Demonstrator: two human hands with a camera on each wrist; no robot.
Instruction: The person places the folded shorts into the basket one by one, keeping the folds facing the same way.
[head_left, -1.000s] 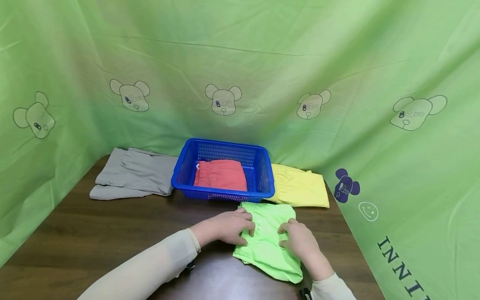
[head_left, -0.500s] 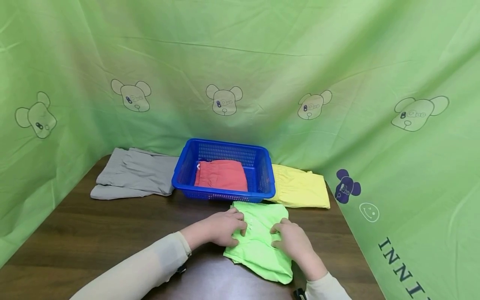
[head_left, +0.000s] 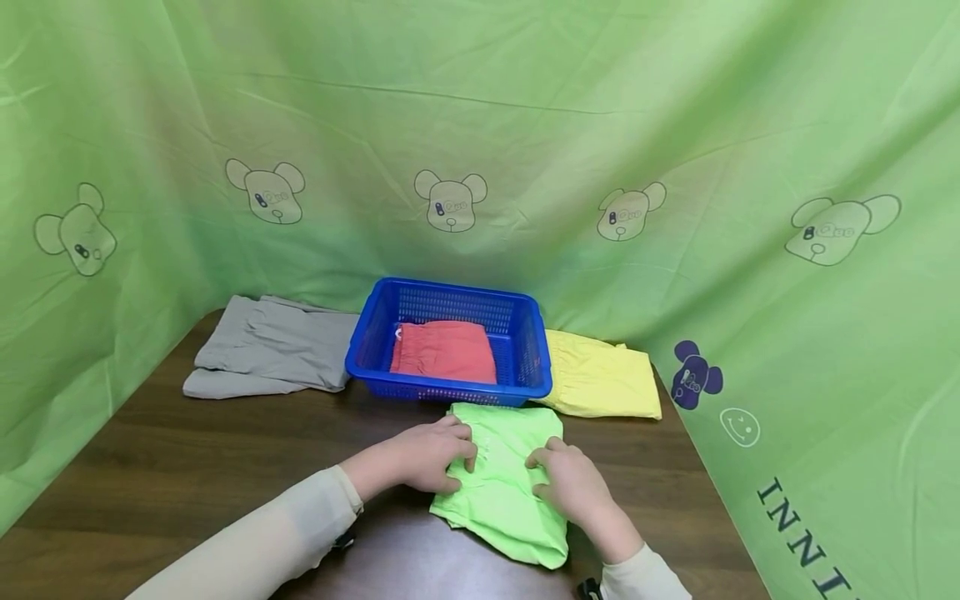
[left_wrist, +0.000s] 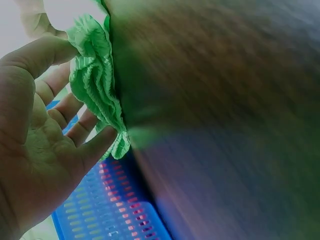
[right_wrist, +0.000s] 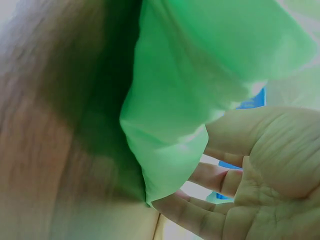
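Note:
A lime-green folded garment with a gathered elastic edge, shorts or trousers by its look, (head_left: 506, 492) lies flat on the table in front of the basket. On its left side rests my left hand (head_left: 431, 454), fingertips and thumb spread over the cloth. My right hand (head_left: 573, 487) touches the right part with slightly bent fingers. In the left wrist view, the fingers of the left hand (left_wrist: 45, 125) reach to the gathered green edge (left_wrist: 97, 85). The right wrist view has the fingers of the right hand (right_wrist: 220, 185) against the smooth green cloth (right_wrist: 170, 125); some fingertips are hidden.
Behind stands a blue plastic basket (head_left: 517, 389) holding a folded red garment (head_left: 442, 352). A folded grey garment (head_left: 277, 346) lies left of it, a yellow one (head_left: 603, 375) right. Dark wooden table (head_left: 187, 467); green printed cloth (head_left: 480, 125) hangs around the back and sides.
Both hands and the green garment under them have slid steadily left across the table. The basket and the other garments stay where they were.

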